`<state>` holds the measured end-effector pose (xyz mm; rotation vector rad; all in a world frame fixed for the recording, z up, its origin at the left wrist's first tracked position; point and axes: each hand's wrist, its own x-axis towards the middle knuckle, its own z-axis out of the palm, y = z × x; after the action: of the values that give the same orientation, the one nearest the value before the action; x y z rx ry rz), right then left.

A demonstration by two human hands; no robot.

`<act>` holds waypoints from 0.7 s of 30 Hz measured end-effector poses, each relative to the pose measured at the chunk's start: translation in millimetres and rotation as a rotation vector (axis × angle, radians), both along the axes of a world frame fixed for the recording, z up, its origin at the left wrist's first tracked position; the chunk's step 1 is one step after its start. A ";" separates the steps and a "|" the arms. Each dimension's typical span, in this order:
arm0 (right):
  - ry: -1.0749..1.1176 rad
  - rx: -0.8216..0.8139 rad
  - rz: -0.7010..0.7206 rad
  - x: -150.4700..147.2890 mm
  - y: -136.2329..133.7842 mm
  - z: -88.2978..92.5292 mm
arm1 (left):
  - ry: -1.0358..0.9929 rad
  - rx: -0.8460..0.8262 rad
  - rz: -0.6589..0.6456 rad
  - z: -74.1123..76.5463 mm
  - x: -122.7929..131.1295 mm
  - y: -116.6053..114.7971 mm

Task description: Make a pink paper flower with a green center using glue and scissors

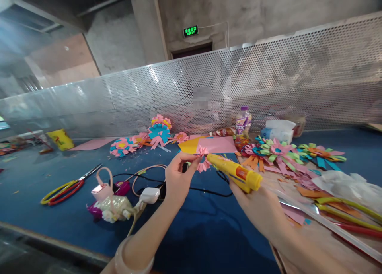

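Observation:
My left hand (180, 174) pinches a small pink paper flower (202, 150) between thumb and fingertips, above the blue table. Wrapped round the grip of a yellow hot glue gun (234, 170) is my right hand (253, 202). The gun's nozzle points left and meets or nearly meets the flower; I cannot tell whether they touch. Just below the fingertips shows another fringed pink paper piece (203, 166). Behind the hands lie pink paper (219, 144) and a yellow sheet (188, 145). A black cord (209, 192) runs across the table under the hands.
Scissors (70, 188) and a power strip with plugs (116, 208) are on the left. Finished paper flowers (122, 146) stand at the back; more flowers (279, 148) lie right. A purple-capped bottle (243, 121), tissues (279, 131) and other scissors (349, 212) are nearby. A perforated metal panel (128, 103) stands behind.

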<state>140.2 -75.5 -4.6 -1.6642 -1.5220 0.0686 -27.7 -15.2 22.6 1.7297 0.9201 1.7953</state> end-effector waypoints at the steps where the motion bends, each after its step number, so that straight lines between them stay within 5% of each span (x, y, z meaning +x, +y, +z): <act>1: 0.049 0.007 0.027 0.5 0.7 2.9 | -0.007 -0.008 0.004 0.4 0.0 0.0; 4: 0.320 -0.070 0.137 6.1 8.4 12.4 | -0.070 -0.056 0.049 1.1 -0.4 1.6; 8: 0.640 -0.402 0.234 20.5 36.0 13.5 | -0.161 -0.119 0.071 -0.7 -2.0 8.6; 15: 0.348 -0.599 0.212 30.7 92.6 -7.3 | -0.249 -0.197 -0.129 -7.9 -3.9 18.8; 21: 0.063 -0.530 0.179 41.3 86.3 13.6 | -0.160 -0.256 -0.280 -10.7 -2.3 11.7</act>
<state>181.5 10.8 9.0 -1.8955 -1.6959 0.6635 -30.0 -3.5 11.9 1.4519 0.7610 1.5355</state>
